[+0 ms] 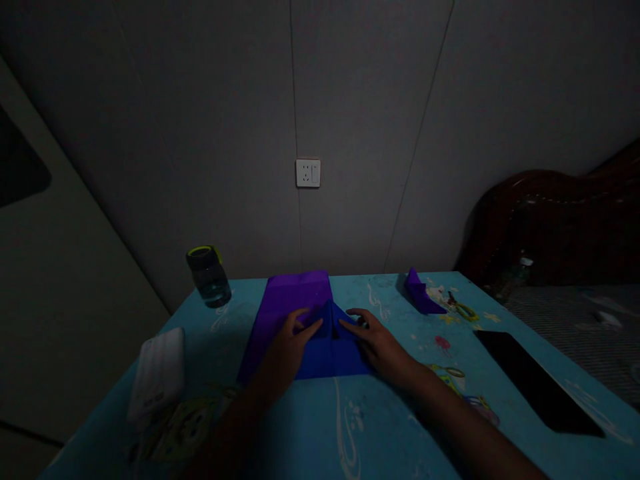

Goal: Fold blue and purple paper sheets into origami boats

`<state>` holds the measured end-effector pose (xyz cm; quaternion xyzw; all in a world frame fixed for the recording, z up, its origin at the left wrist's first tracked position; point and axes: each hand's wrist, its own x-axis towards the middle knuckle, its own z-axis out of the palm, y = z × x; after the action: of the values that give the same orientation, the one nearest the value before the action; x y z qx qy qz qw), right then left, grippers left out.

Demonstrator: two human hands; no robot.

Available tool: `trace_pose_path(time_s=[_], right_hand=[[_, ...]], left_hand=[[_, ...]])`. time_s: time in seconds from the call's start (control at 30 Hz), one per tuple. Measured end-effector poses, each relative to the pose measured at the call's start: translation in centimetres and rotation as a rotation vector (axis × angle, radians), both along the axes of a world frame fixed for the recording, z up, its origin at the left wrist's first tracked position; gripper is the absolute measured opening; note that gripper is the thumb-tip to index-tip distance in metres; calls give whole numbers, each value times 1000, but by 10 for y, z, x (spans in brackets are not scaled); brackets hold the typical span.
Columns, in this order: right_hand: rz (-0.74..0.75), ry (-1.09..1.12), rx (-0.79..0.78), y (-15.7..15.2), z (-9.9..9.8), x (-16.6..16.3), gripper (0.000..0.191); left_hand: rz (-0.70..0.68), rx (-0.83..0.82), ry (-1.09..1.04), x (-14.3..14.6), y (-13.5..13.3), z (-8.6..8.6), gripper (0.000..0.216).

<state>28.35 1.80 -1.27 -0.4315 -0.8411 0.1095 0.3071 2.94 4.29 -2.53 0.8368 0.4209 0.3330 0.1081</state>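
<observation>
A sheet of blue paper [333, 360] lies on the table, its far corners folded inward so that two flaps meet at a raised middle crease. My left hand [293, 337] pinches the left flap between thumb and fingers. On the other side, my right hand [375, 340] has its fingers curled on the right flap. Partly beneath the blue paper and my left hand is a purple sheet of paper [295, 293], showing faint crease lines. The undersides of the fingers are dim in the low light.
A water bottle [209, 279] stands at the back left, with a white power bank [159, 370] nearer me. A folded purple paper boat [419, 293] and yellow-handled scissors [465, 309] are at the back right. A black flat panel [537, 380] lies along the right side.
</observation>
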Motion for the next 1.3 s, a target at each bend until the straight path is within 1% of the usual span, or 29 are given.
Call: trace_pose_path(time_s=[0.07,0.13,0.23,0.3,0.37,0.43,0.5,0.57,0.6,0.63,0.73,0.87,0.97,1.07,1.2,1.3], right_hand=[[-13,-156,34,2,-6,-4,59],[-23,-290,79,3,-8,-9,53],[-32,-413,115,1,-3,-15,48],[-12,-447,119,-3,3,-18,46],[51,-443,99,-9,11,-18,44],[145,-422,55,-16,17,-15,45],[217,-403,3,-21,22,-12,58],[244,-400,-40,-24,24,-10,71],[243,-397,-58,-24,24,-9,73],[237,-389,-76,-23,24,-9,72],[226,-347,-120,-21,24,-8,56],[241,-250,-184,-20,27,-6,38],[204,-204,-213,-19,26,-6,33],[128,-154,-200,-15,20,-10,33],[-9,-117,-147,-7,5,-15,27],[-120,-151,-81,-2,-3,-17,24]], left_hand=[[-1,73,130,0,3,-8,55],[-75,114,243,1,1,-9,51],[-228,92,313,4,-9,1,45],[-286,44,317,5,-18,9,42],[-298,-3,315,5,-24,14,42],[-300,-46,300,3,-27,16,45],[-308,-95,260,-1,-28,15,51],[-326,-151,206,-5,-26,14,56],[-336,-177,183,-7,-25,13,58],[-346,-199,164,-9,-24,13,58],[-370,-237,122,-14,-22,15,55],[-372,-260,94,-18,-21,19,45],[-358,-243,96,-19,-21,20,36],[-328,-234,55,-18,-18,19,30],[-214,-222,92,-16,-13,19,28],[-173,-214,130,-14,-12,17,30]])
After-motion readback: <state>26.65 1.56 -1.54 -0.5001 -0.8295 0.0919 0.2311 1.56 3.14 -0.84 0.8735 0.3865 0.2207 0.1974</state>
